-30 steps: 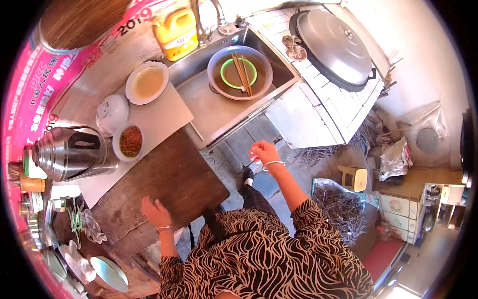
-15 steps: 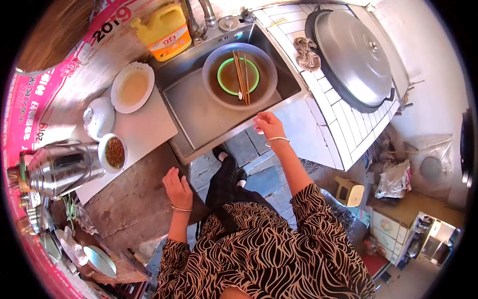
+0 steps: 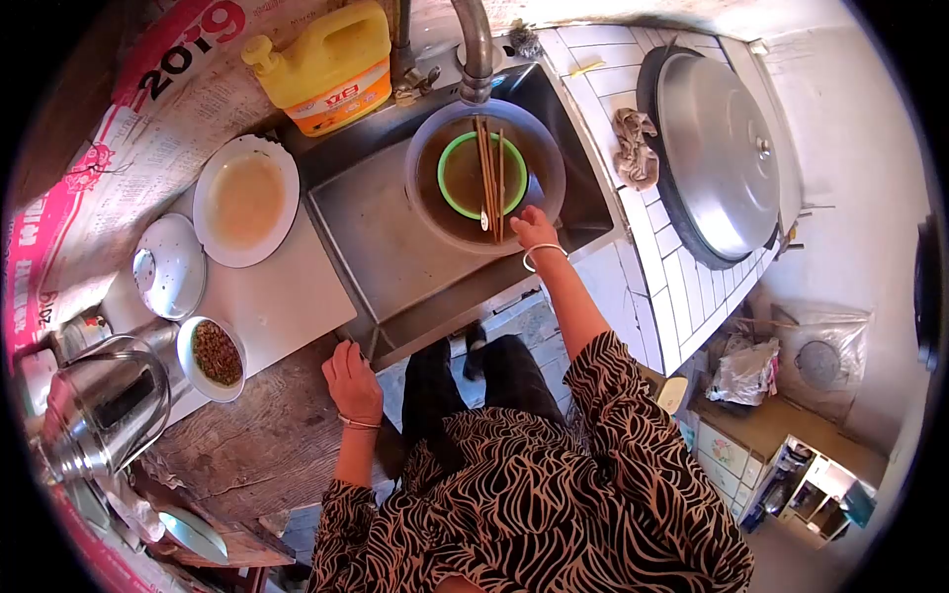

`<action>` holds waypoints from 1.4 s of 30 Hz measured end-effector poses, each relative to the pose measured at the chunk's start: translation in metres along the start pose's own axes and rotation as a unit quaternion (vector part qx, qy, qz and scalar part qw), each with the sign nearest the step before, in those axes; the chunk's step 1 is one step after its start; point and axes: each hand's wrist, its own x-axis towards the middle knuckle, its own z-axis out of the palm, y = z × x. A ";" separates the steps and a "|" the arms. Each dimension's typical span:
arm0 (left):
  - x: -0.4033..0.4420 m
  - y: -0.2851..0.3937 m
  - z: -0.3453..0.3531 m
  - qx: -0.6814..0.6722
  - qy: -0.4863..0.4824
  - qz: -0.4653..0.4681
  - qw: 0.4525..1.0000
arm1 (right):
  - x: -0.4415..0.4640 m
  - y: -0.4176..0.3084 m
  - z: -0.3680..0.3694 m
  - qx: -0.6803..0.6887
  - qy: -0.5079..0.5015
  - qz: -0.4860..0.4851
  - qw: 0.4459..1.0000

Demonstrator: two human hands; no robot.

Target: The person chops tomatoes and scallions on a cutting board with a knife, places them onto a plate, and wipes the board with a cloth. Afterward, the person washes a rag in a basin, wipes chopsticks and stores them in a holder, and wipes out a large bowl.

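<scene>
My right hand [image 3: 536, 230] is over the near rim of a large basin [image 3: 427, 212], fingers loosely bent and apart, with nothing visible in them. Brownish water fills the basin, which stands in the steel sink [image 3: 361, 222]. Inside it sits a green-rimmed bowl [image 3: 454, 204], and several wooden chopsticks [image 3: 487, 168] lie across that bowl beside a spoon handle [image 3: 484, 218]. The chopsticks' near ends are just left of my right fingers. My left hand [image 3: 354, 383] is by the wooden tabletop's edge [image 3: 267, 425], near the sink's front corner, its fingers slightly bent and holding nothing.
On the left are a plate of cloudy liquid [image 3: 247, 203], a white bowl [image 3: 170, 267], a bowl of brown bits [image 3: 215, 356] and a steel thermos [image 3: 109, 400]. A yellow detergent jug [image 3: 331, 74] and faucet [image 3: 475, 59] stand behind. A rag [image 3: 635, 148] and lidded wok [image 3: 717, 158] are right.
My body has come closer to the sink. My right hand has moved forward from in front of the sink to the basin's rim. My left hand stays near the wooden edge.
</scene>
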 end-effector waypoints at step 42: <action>0.207 0.080 0.217 -0.401 -0.132 -0.453 0.785 | 0.123 -0.030 0.009 0.284 -0.149 0.303 0.897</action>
